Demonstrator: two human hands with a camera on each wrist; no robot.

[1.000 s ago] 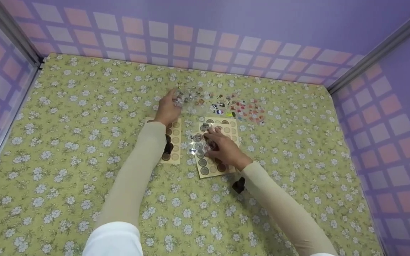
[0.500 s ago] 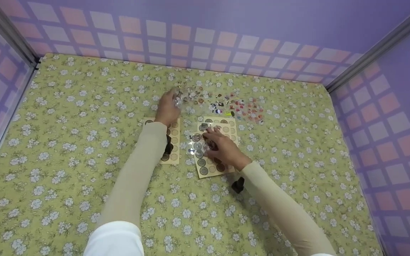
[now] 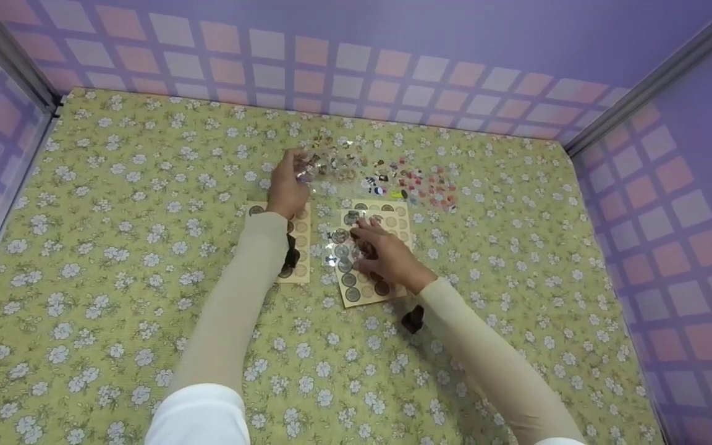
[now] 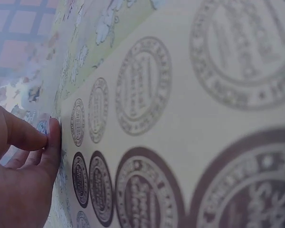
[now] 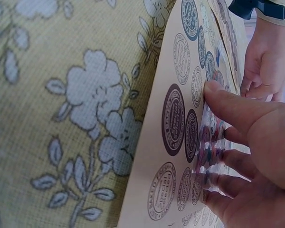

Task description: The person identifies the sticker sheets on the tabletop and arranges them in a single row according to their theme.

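Observation:
My left hand (image 3: 288, 187) pinches the edge of a clear sticker sheet (image 3: 337, 165) between thumb and fingers. In the left wrist view the pinching fingers (image 4: 35, 142) are beside a cream sheet of round stickers (image 4: 180, 90), which lies partly under my left forearm in the head view. My right hand (image 3: 390, 256) rests with spread thumb and fingers over another clear sticker sheet (image 3: 333, 247). This one overlaps cream sheets of round brown and grey stickers (image 3: 352, 294). In the right wrist view the thumb touches near its edge, and small coloured stickers (image 5: 211, 147) show by the fingertips.
More clear sheets with small red and pink stickers (image 3: 439, 185) lie to the right of the left hand's sheet. A flowered yellow cloth (image 3: 146, 247) covers the table. Purple checked walls (image 3: 393, 68) stand behind and at both sides.
My left hand stays at the clear sheet's left edge, with its fingers shifted slightly and the sheet's glare changed. My right hand keeps its place; the head view has moved a little.

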